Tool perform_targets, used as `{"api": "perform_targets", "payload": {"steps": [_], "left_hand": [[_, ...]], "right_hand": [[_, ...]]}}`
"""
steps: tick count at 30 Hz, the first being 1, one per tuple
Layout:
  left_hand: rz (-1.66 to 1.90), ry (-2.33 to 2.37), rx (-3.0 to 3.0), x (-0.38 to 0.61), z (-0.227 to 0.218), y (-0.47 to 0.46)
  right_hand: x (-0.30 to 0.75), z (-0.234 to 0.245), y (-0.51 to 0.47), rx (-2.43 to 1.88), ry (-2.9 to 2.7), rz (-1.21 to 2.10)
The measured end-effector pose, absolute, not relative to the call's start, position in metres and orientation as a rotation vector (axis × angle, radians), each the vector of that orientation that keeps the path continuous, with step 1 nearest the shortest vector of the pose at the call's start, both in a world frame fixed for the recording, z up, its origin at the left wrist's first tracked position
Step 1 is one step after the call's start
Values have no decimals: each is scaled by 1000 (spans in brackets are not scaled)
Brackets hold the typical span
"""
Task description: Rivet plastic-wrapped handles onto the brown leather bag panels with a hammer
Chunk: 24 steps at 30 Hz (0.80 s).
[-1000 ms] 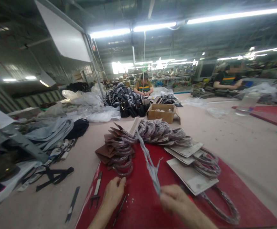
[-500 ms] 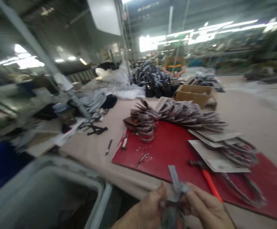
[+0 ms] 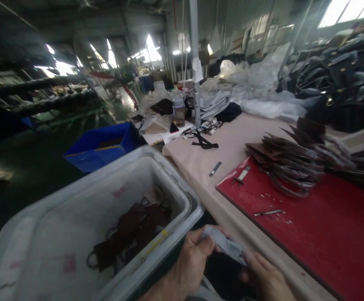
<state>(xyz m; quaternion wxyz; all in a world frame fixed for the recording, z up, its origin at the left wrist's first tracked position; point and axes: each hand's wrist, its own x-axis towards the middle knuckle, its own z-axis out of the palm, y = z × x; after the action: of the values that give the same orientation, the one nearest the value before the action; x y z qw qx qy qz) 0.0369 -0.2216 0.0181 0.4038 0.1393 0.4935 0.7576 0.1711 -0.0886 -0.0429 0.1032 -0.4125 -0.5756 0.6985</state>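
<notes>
Just right of the white tub [image 3: 59, 225], our left hand [image 3: 193, 259] and right hand [image 3: 265, 269] both grip a grey strip [image 3: 221, 241], probably so that it stays spread between them.

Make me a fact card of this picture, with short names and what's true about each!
Left fingers: holding a grey strip
Right fingers: at the strip's other end, blurry
White bin: beside the table, with brown pieces inside
Blue bin: beyond the white bin
Red board: on the table, a thin tool lying on it, a brown pile at its far edge
</notes>
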Motion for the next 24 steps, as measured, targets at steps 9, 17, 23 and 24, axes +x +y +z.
{"api": "perform_targets", "payload": {"steps": [9, 17, 23, 24], "left_hand": [[1965, 1094, -116, 43, -19, -220], [1487, 2042, 781, 42, -56, -219], [1099, 1941, 1208, 31, -68, -235], [1034, 1927, 1258, 28, -72, -237]], "right_hand": [[133, -40, -142, -891, -1028, 2817], [125, -34, -143, -1073, -1071, 2757], [110, -41, -128, -1263, -1119, 2676], [109, -42, -124, -1246, -1170, 2687]]}}
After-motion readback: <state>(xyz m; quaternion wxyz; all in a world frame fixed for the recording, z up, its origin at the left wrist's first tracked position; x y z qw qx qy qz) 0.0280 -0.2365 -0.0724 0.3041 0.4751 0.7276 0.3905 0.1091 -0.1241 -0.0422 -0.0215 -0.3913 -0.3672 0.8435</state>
